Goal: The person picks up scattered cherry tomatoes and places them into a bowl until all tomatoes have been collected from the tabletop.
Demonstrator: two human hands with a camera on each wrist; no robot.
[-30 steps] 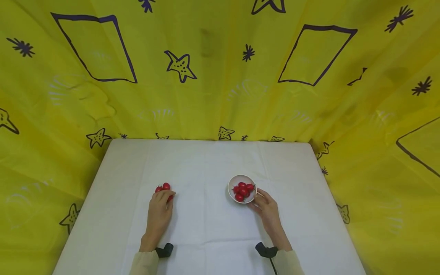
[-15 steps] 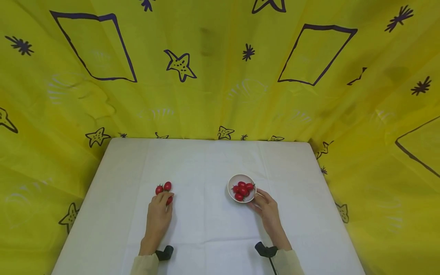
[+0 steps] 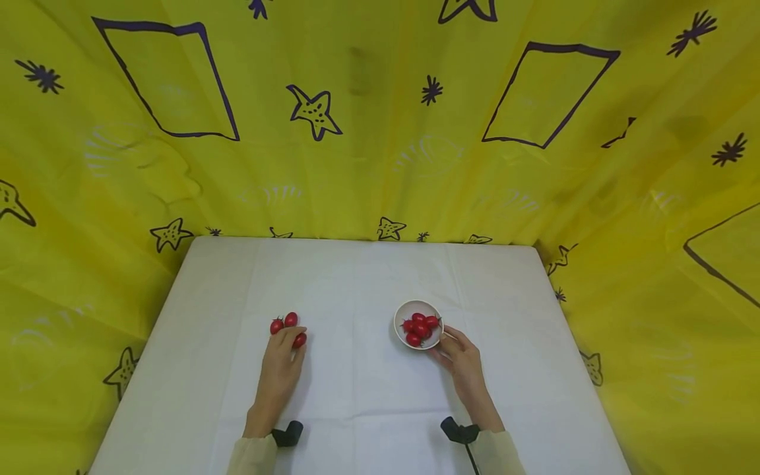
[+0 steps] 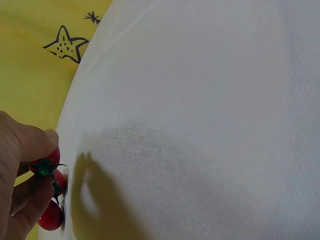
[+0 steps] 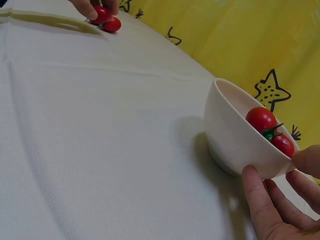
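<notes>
My left hand (image 3: 280,366) pinches a red cherry tomato (image 3: 299,340) between thumb and fingers, and its green calyx faces the left wrist camera. Just beyond the fingertips lie two more cherry tomatoes, one on the left (image 3: 276,326) and one on the right (image 3: 291,319). In the left wrist view the held tomato (image 4: 51,156) partly covers those behind it. On the other side, my right hand (image 3: 466,366) holds a small white bowl (image 5: 225,130), thumb at the rim and fingers against its outer side. Several cherry tomatoes (image 3: 420,330) sit inside the bowl.
A white cloth (image 3: 356,382) covers the table. Yellow curtains (image 3: 368,165) with dark star drawings hang along its back and both sides. Black camera mounts sit at the left wrist (image 3: 288,434) and the right wrist (image 3: 460,431).
My left hand has drawn one tomato slightly rightward and away from the other two, which now show more fully. The right hand and the bowl have stayed in place.
</notes>
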